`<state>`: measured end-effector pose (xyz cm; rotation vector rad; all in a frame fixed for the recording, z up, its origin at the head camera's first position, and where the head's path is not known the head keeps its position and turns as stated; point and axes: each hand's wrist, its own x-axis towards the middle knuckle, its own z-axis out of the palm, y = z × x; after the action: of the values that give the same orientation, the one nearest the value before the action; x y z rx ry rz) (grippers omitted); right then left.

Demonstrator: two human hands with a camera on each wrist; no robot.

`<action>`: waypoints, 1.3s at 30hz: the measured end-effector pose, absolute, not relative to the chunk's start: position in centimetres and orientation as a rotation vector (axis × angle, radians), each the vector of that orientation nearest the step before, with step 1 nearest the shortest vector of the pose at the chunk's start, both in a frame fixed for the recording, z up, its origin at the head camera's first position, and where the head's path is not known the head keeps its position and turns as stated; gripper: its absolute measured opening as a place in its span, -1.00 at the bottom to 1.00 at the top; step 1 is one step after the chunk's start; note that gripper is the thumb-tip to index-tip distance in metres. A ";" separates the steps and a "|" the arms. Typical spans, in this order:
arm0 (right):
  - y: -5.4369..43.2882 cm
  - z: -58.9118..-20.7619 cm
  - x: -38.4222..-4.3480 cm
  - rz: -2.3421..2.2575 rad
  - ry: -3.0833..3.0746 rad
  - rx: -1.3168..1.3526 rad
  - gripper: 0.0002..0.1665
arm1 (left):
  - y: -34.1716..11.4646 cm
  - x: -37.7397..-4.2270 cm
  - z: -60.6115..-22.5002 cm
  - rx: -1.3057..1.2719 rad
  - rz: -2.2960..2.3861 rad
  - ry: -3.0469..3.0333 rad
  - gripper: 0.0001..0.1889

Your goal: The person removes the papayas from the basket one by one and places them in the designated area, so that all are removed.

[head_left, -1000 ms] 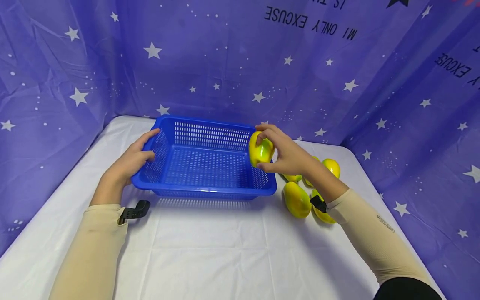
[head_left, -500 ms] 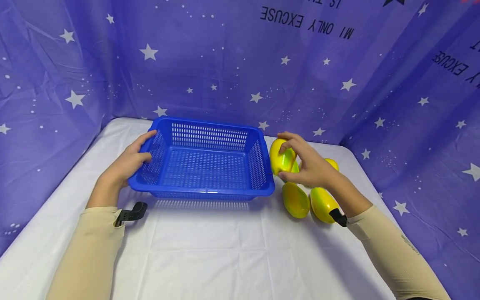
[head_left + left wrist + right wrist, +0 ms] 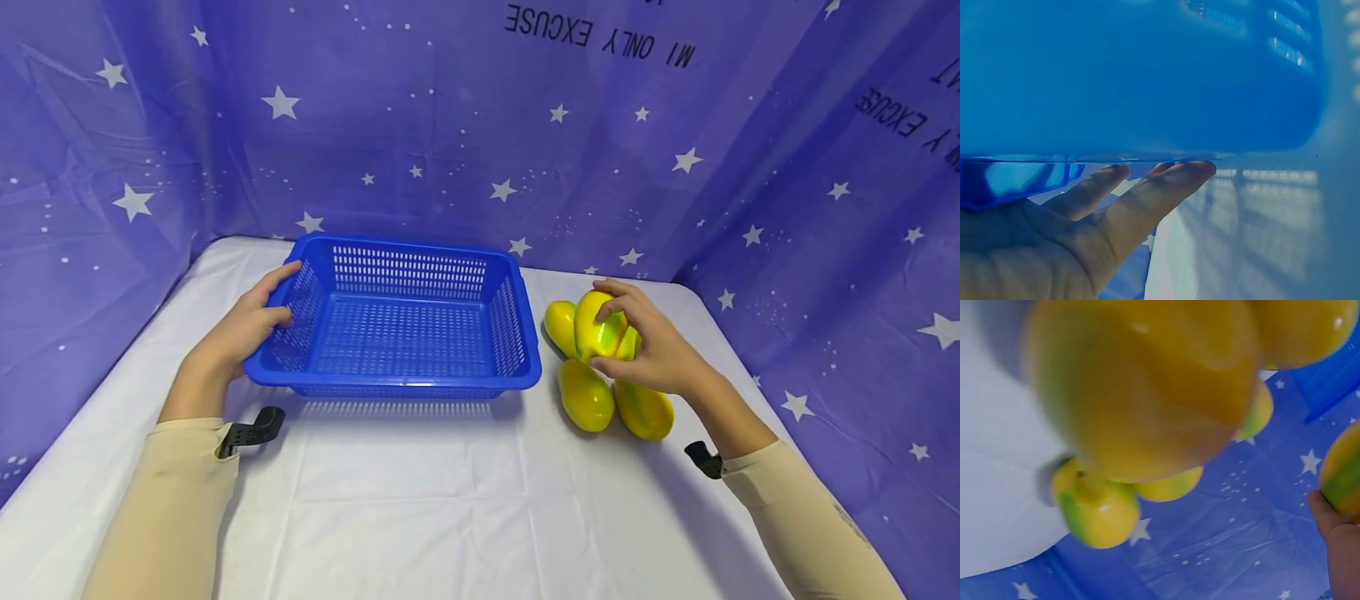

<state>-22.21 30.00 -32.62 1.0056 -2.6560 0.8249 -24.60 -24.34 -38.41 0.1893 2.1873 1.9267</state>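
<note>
My left hand (image 3: 242,332) grips the left end of a blue plastic basket (image 3: 420,381) with slotted walls; the basket's bottom is bare. In the left wrist view, fingers (image 3: 1147,200) of that hand touch the blue plastic from below. My right hand (image 3: 663,354) holds a glossy yellow-green mango (image 3: 590,327) between thumb and fingers, to the right of the basket and over other mangoes. Around it lie a mango (image 3: 558,323) behind left, one (image 3: 586,397) in front, another (image 3: 645,412) front right, and one (image 3: 632,342) partly hidden by the hand.
A white cloth (image 3: 405,500) covers the table. Behind and at the sides hangs a purple curtain (image 3: 420,108) with white stars, close to the table's back edge. Black camera mounts (image 3: 255,429) sit on both wrists.
My right hand, still holding the mango, has moved right and nearer to me, from over the basket's right end to above the other mangoes. The left hand keeps its grip on the basket.
</note>
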 end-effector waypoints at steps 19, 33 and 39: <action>36.7 -33.7 -17.3 1.053 -2.540 0.931 -0.37 | -24.8 -24.6 -38.4 0.198 1.916 2.207 -0.09; 42.0 -36.0 -14.9 1.047 -2.639 0.711 -0.36 | -24.9 -24.7 -38.7 0.192 1.899 2.202 -0.10; 43.5 -37.3 -14.4 1.016 -2.646 0.750 -0.36 | -24.5 -24.8 -38.6 0.208 1.910 2.187 -0.11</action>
<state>-14.40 43.50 -37.30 0.7501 -2.6458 1.0156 -24.79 -24.50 -38.63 0.2077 2.1869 1.9104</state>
